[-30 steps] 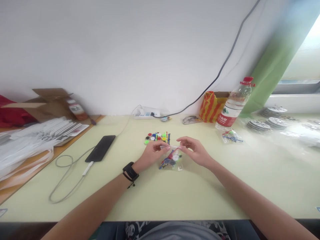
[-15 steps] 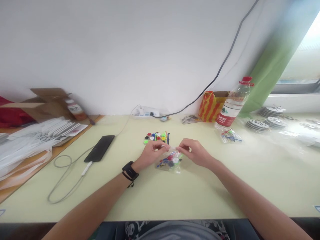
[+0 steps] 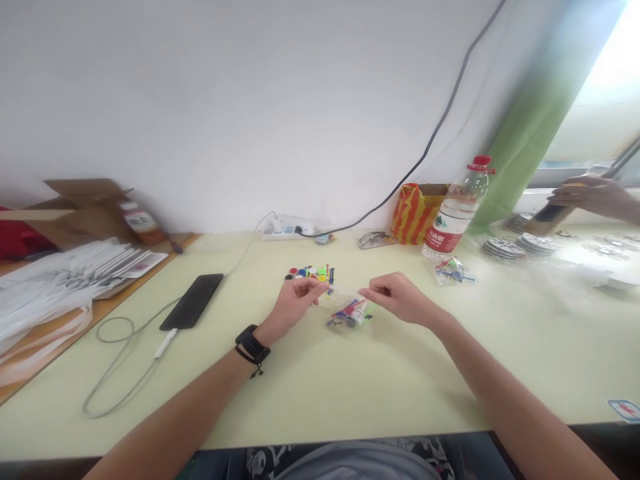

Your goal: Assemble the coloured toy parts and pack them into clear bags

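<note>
Between my hands is a small clear plastic bag (image 3: 351,313) with coloured plastic pieces inside, red, blue, white and green. Its top edge is stretched between my fingertips and somewhat blurred. My left hand (image 3: 296,301), with a black watch (image 3: 253,343) at the wrist, pinches the bag's left upper corner. On the opposite corner, my right hand (image 3: 400,299) has thumb and forefinger closed. Just beyond my left hand lies a group of coloured round discs and thin sticks (image 3: 313,272), partly hidden by the fingers.
A phone (image 3: 193,301) on a charging cable lies to the left, near stacked white packets (image 3: 95,267). At the right stand a water bottle (image 3: 456,213), another filled bag (image 3: 454,271) and piled discs (image 3: 503,249). Another person's hand (image 3: 590,192) holds a dark, tan-edged object there.
My hands have moved apart, drawing the bag's top edge wider. Another person's hand has come into view at the right. The view has shifted slightly.
</note>
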`<state>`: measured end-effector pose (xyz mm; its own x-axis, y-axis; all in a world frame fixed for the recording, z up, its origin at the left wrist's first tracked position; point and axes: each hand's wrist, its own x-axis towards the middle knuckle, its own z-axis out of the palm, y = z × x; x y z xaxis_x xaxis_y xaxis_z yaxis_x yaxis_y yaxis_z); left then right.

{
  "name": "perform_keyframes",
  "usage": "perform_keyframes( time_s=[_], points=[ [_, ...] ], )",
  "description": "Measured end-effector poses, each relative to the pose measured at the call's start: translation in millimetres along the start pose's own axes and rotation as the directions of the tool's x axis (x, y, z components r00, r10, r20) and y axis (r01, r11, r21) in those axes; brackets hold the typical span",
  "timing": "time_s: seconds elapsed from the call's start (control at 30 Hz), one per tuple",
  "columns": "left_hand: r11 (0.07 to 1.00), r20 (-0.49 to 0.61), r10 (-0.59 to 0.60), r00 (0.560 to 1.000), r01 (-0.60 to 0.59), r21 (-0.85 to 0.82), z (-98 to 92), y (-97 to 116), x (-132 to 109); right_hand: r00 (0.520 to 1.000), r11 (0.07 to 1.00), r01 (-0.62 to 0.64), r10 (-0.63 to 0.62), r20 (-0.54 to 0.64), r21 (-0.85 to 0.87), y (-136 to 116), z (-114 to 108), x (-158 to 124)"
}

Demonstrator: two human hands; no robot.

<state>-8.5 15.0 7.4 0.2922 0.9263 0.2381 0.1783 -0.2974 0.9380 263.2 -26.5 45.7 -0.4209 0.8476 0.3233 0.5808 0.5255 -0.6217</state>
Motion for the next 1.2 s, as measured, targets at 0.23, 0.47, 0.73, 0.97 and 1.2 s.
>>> perform_keyframes(
  time_s=[0.23,0.47,0.73,0.97,1.2],
  points=[
    [0.990,0.179,-0.132,0.975,0.119,0.079,10.1,-12.4,-3.3,0.988,0.950,-0.006,-0.043,-0.149,-0.312,-15.6,-38.4,-41.4],
    [0.985,0.273,-0.141,0.952,0.108,0.134,13.6,-4.7,-10.5,0.948,0.691,0.045,-0.256,-0.187,-0.721,3.5,-60.4,-91.8],
    [0.959,0.318,-0.084,0.944,-0.010,0.284,17.4,-7.0,-15.4,0.971,0.495,0.145,-0.238,0.027,-0.857,37.1,-19.9,-138.2],
    [0.862,0.367,0.055,0.929,-0.230,0.452,20.2,2.9,-22.2,0.984,0.452,-0.174,0.056,-0.166,-0.875,76.2,-19.0,-141.8],
    [0.818,0.382,0.077,0.921,-0.278,0.504,21.6,7.1,-24.2,0.974,0.565,-0.225,0.121,-0.190,-0.794,71.6,-22.1,-122.5]
  ],
)
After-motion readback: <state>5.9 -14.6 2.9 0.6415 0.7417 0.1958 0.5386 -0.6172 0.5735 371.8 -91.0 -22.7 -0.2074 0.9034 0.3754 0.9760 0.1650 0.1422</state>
